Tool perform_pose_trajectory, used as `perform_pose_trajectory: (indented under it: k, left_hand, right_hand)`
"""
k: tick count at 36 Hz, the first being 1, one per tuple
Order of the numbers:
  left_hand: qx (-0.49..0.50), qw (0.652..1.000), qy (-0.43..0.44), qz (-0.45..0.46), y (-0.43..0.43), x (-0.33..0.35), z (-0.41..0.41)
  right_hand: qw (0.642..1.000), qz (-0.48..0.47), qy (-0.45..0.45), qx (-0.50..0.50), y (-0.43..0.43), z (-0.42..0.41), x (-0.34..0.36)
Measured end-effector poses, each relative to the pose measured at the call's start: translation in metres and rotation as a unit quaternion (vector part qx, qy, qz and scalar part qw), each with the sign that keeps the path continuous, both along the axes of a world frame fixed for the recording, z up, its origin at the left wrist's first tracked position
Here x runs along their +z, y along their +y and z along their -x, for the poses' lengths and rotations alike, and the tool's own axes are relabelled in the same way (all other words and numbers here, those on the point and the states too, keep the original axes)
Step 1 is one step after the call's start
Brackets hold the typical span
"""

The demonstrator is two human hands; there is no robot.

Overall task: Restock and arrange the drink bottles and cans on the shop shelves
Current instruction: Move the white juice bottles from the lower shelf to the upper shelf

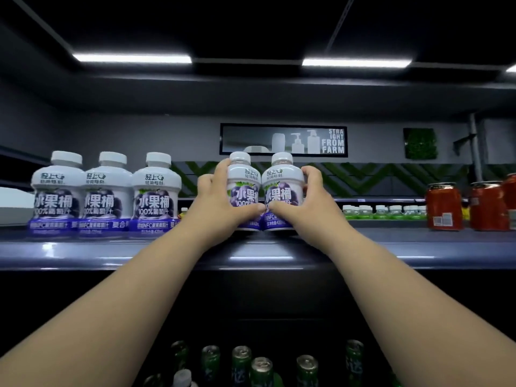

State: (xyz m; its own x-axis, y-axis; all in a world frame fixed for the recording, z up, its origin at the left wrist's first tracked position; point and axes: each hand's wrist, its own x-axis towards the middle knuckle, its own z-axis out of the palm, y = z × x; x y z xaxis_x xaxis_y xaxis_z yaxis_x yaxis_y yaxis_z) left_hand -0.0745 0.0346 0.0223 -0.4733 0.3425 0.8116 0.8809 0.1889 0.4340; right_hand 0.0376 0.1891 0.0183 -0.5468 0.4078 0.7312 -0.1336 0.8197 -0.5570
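As if to line them up with the three matching bottles (106, 191) at nine o'clock, the left hand (220, 199) clamps its fingers round one juice bottle (242, 174) and the right hand (304, 202) round its twin (282, 177), both upright and touching on the shelf (377, 247).

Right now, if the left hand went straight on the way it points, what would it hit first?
Only the grape juice bottle that the left hand already grips. Behind it the shelf looks free, though depth is hard to judge.
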Motion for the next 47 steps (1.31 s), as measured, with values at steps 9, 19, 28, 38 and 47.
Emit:
perform_pose_trajectory:
  k: [9,19,28,38,47]
  left_hand:
    - [0.098,0.993,0.023,0.065,-0.009,0.002,0.004]
    - [0.180,0.978,0.088,0.051,-0.038,-0.018,0.001]
    - [0.204,0.971,0.127,-0.003,-0.040,-0.026,0.001]
    - [0.211,0.966,0.149,-0.021,-0.040,-0.030,0.004]
    - [0.212,0.966,0.144,-0.028,-0.040,-0.030,0.001]
  right_hand:
    - [0.998,-0.048,-0.026,-0.007,0.001,-0.003,0.000]
    - [0.996,-0.078,-0.042,-0.014,-0.004,0.002,-0.002]
    - [0.981,-0.130,-0.066,-0.129,-0.026,-0.001,-0.005]
    - [0.973,-0.088,-0.084,-0.195,-0.043,0.029,-0.001]
    - [0.979,-0.121,-0.059,-0.155,-0.044,0.022,-0.005]
